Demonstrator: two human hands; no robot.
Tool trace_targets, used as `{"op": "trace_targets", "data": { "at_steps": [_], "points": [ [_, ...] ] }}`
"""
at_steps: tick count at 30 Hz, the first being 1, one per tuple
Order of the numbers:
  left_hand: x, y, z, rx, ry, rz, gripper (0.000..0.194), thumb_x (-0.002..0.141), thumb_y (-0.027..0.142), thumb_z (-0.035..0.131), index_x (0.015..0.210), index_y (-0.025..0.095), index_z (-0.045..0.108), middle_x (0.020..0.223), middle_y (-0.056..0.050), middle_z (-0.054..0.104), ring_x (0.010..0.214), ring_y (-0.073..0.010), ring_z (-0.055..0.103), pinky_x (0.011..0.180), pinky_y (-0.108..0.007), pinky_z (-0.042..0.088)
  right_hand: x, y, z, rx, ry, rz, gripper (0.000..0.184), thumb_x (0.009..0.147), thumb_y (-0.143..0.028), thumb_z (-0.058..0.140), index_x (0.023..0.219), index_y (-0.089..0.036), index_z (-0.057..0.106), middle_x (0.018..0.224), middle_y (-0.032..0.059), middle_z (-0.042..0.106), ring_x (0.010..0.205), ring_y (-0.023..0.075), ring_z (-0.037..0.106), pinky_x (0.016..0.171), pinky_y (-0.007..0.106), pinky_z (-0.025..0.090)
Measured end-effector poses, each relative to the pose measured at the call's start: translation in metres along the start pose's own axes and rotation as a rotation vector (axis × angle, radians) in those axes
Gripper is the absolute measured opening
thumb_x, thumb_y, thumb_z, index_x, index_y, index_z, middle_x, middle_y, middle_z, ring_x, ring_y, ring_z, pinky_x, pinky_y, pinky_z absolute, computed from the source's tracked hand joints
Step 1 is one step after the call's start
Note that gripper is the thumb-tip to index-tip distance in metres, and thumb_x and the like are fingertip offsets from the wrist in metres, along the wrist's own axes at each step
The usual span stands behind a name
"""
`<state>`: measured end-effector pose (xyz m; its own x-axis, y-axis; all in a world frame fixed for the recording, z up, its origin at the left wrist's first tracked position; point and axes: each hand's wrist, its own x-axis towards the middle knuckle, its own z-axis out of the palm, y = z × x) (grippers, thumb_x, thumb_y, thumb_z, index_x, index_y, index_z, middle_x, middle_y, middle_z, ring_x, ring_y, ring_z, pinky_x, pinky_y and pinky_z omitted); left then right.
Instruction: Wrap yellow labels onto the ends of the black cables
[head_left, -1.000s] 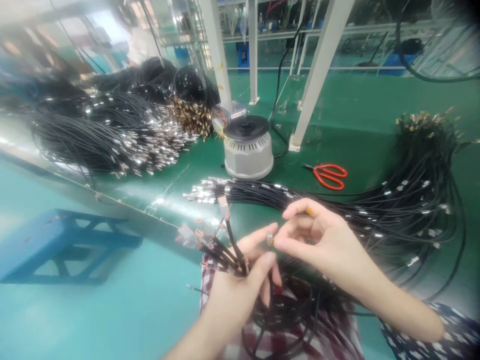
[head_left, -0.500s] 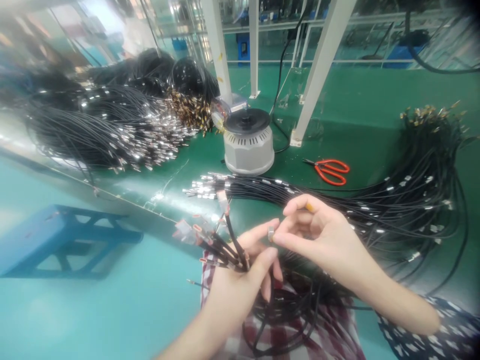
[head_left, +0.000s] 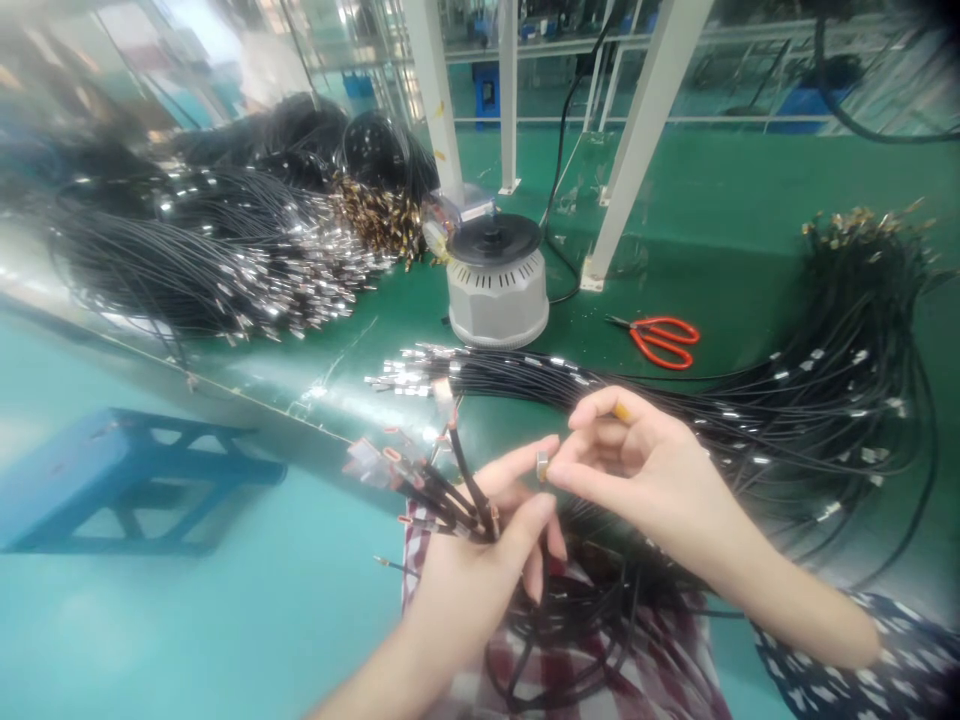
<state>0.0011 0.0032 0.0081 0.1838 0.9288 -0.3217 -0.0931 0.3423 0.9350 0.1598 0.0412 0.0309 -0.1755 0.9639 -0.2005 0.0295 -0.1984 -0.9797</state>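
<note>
While left hand (head_left: 480,570) curls, right hand (head_left: 645,465) pinches

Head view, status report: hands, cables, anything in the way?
Left hand holding black cables with connector ends. Right hand pinching small metallic piece. No obstruction seen at hands; red-handled scissors lie apart, beyond cable bundle.

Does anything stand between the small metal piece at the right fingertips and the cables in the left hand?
Yes: in this view the thumb and index finger of the left hand lie between the small metal piece and the cables.
</note>
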Motion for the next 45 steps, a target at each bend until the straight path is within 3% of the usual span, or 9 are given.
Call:
{"op": "trace_targets", "data": {
  "at_steps": [8,14,20,26,32,38,45],
  "points": [
    [0.000,-0.001,0.000,-0.008,0.002,0.004,0.042,0.087,0.033,0.063,0.127,0.021,0.059,0.060,0.001,0.066,0.037,-0.0078,0.051,0.040,-0.019,0.039,0.001,0.005,0.004,0.035,-0.004,-0.006,0.030,0.068,-0.022,0.076,0.082,-0.022,0.049,0.065,-0.0039,0.064,0.059,0.0134,0.062,0.056,0.024,0.048],
    [0.004,-0.001,0.005,-0.098,0.137,0.028,0.036,0.086,0.039,0.063,0.111,0.015,0.070,0.047,0.002,0.061,0.037,-0.0104,0.050,0.036,-0.020,0.041,0.000,0.013,0.011,0.131,-0.004,0.020,0.029,0.070,-0.019,0.076,0.080,-0.021,0.049,0.064,-0.0067,0.061,0.059,0.0094,0.057,0.056,0.021,0.042],
    [0.004,0.000,0.001,-0.186,0.050,0.055,0.033,0.091,0.035,0.057,0.115,0.013,0.063,0.054,-0.001,0.066,0.038,-0.0116,0.055,0.040,-0.021,0.043,0.000,0.010,0.011,0.169,-0.014,0.044,0.031,0.069,-0.019,0.077,0.078,-0.021,0.048,0.065,-0.0062,0.063,0.060,0.0100,0.057,0.059,0.023,0.044],
    [0.004,0.000,-0.006,-0.135,0.065,-0.005,0.015,0.081,0.024,0.070,0.077,0.016,0.058,0.056,0.001,0.066,0.041,-0.0100,0.057,0.045,-0.020,0.043,0.001,0.012,0.011,0.160,-0.020,0.032,0.035,0.071,-0.025,0.080,0.084,-0.021,0.048,0.070,-0.0044,0.069,0.066,0.0115,0.062,0.065,0.025,0.047],
    [0.006,0.001,-0.006,-0.223,0.103,0.002,0.015,0.082,0.023,0.068,0.073,0.015,0.059,0.056,-0.001,0.068,0.041,-0.0109,0.058,0.045,-0.021,0.044,0.002,0.025,0.008,0.273,-0.060,0.057,0.029,0.083,-0.037,0.071,0.095,-0.021,0.050,0.093,0.0030,0.074,0.072,0.0110,0.065,0.075,0.027,0.051],
    [0.006,0.001,-0.003,-0.224,0.112,0.020,0.016,0.083,0.022,0.068,0.072,0.016,0.058,0.055,0.000,0.067,0.041,-0.0100,0.057,0.045,-0.020,0.043,0.001,0.028,0.013,0.268,-0.053,0.025,0.035,0.075,-0.034,0.077,0.093,-0.021,0.050,0.090,0.0029,0.072,0.083,0.0173,0.065,0.077,0.033,0.047],
    [0.005,-0.002,-0.004,-0.222,0.127,0.025,0.014,0.083,0.022,0.067,0.075,0.016,0.057,0.057,-0.001,0.069,0.042,-0.0113,0.059,0.047,-0.021,0.045,0.002,0.021,0.020,0.222,0.046,0.014,0.034,0.073,-0.023,0.077,0.085,-0.022,0.046,0.068,-0.0036,0.072,0.063,0.0129,0.060,0.069,0.031,0.043]
  ]
}}
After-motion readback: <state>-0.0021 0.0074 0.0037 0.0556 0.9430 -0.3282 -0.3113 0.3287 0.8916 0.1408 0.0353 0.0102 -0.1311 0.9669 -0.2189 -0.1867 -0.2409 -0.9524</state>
